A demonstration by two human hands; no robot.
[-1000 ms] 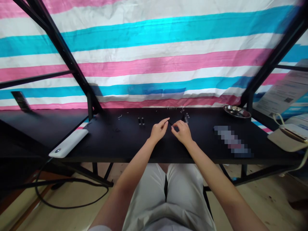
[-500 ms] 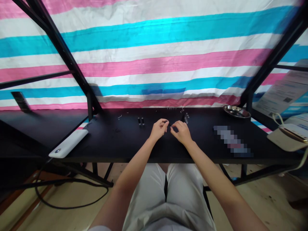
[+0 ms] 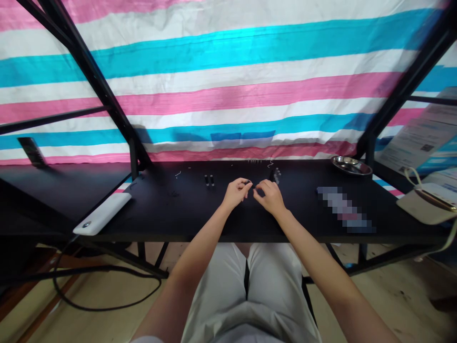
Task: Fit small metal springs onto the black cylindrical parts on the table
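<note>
My left hand is closed in a pinch over the table, with a small dark piece between its fingertips. A thin whitish line shows at that piece's end. Just to the right, my right hand is curled with thumb and fingertips together; what they hold, if anything, is too small and dark to make out. A narrow gap lies between the two hands. Left of them, two small black tubes with pale ends stand side by side. Beyond my right hand lies a cluster of small clear pieces, partly hidden by it.
Thin white strips and several tiny clear pieces lie along the black table. A shiny metal dish is at the back right, near a blurred-out object. At left rests a white device; at right, a beige bag.
My fingertips have drawn slightly apart, and a whitish line now shows at my left fingertips. The things lying on the table have not moved.
</note>
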